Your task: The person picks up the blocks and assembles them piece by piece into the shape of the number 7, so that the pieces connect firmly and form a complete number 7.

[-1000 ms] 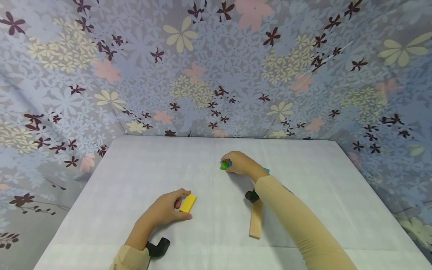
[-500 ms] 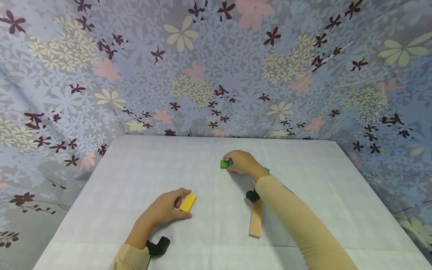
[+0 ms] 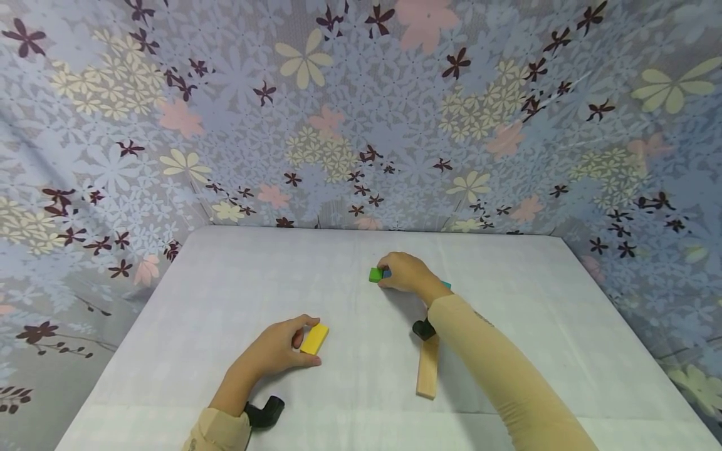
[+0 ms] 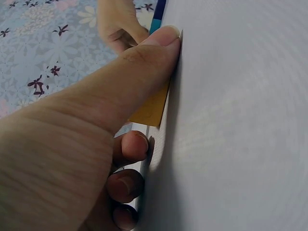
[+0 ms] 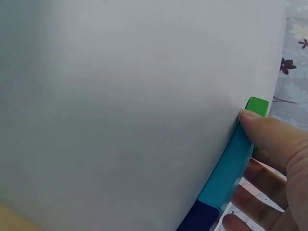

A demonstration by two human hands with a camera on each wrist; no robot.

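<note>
My left hand (image 3: pixel 277 346) pinches a yellow block (image 3: pixel 314 339) by its ends, between thumb and forefinger, on the white table. In the left wrist view the thumb hides much of that yellow block (image 4: pixel 151 108). Farther back, my right hand (image 3: pixel 407 272) holds a row of blocks where two meet. A small green block (image 3: pixel 375 275) sticks out past the fingertips, and a blue one shows just behind it. The right wrist view shows the thumb at the seam between the green block (image 5: pixel 258 105) and a long teal block (image 5: pixel 226 168). A dark blue block (image 5: pixel 198 216) adjoins the teal one.
A plain wooden block (image 3: pixel 427 369) lies under the right forearm, partly hidden. Beyond the right wrist a turquoise block end (image 3: pixel 447 285) shows. The white table (image 3: pixel 271 269) meets a flowered cloth (image 3: pixel 316 125) at its back and sides.
The fingers of my right hand have shifted slightly right, so more of the green block shows. My left hand and the yellow block have stayed put.
</note>
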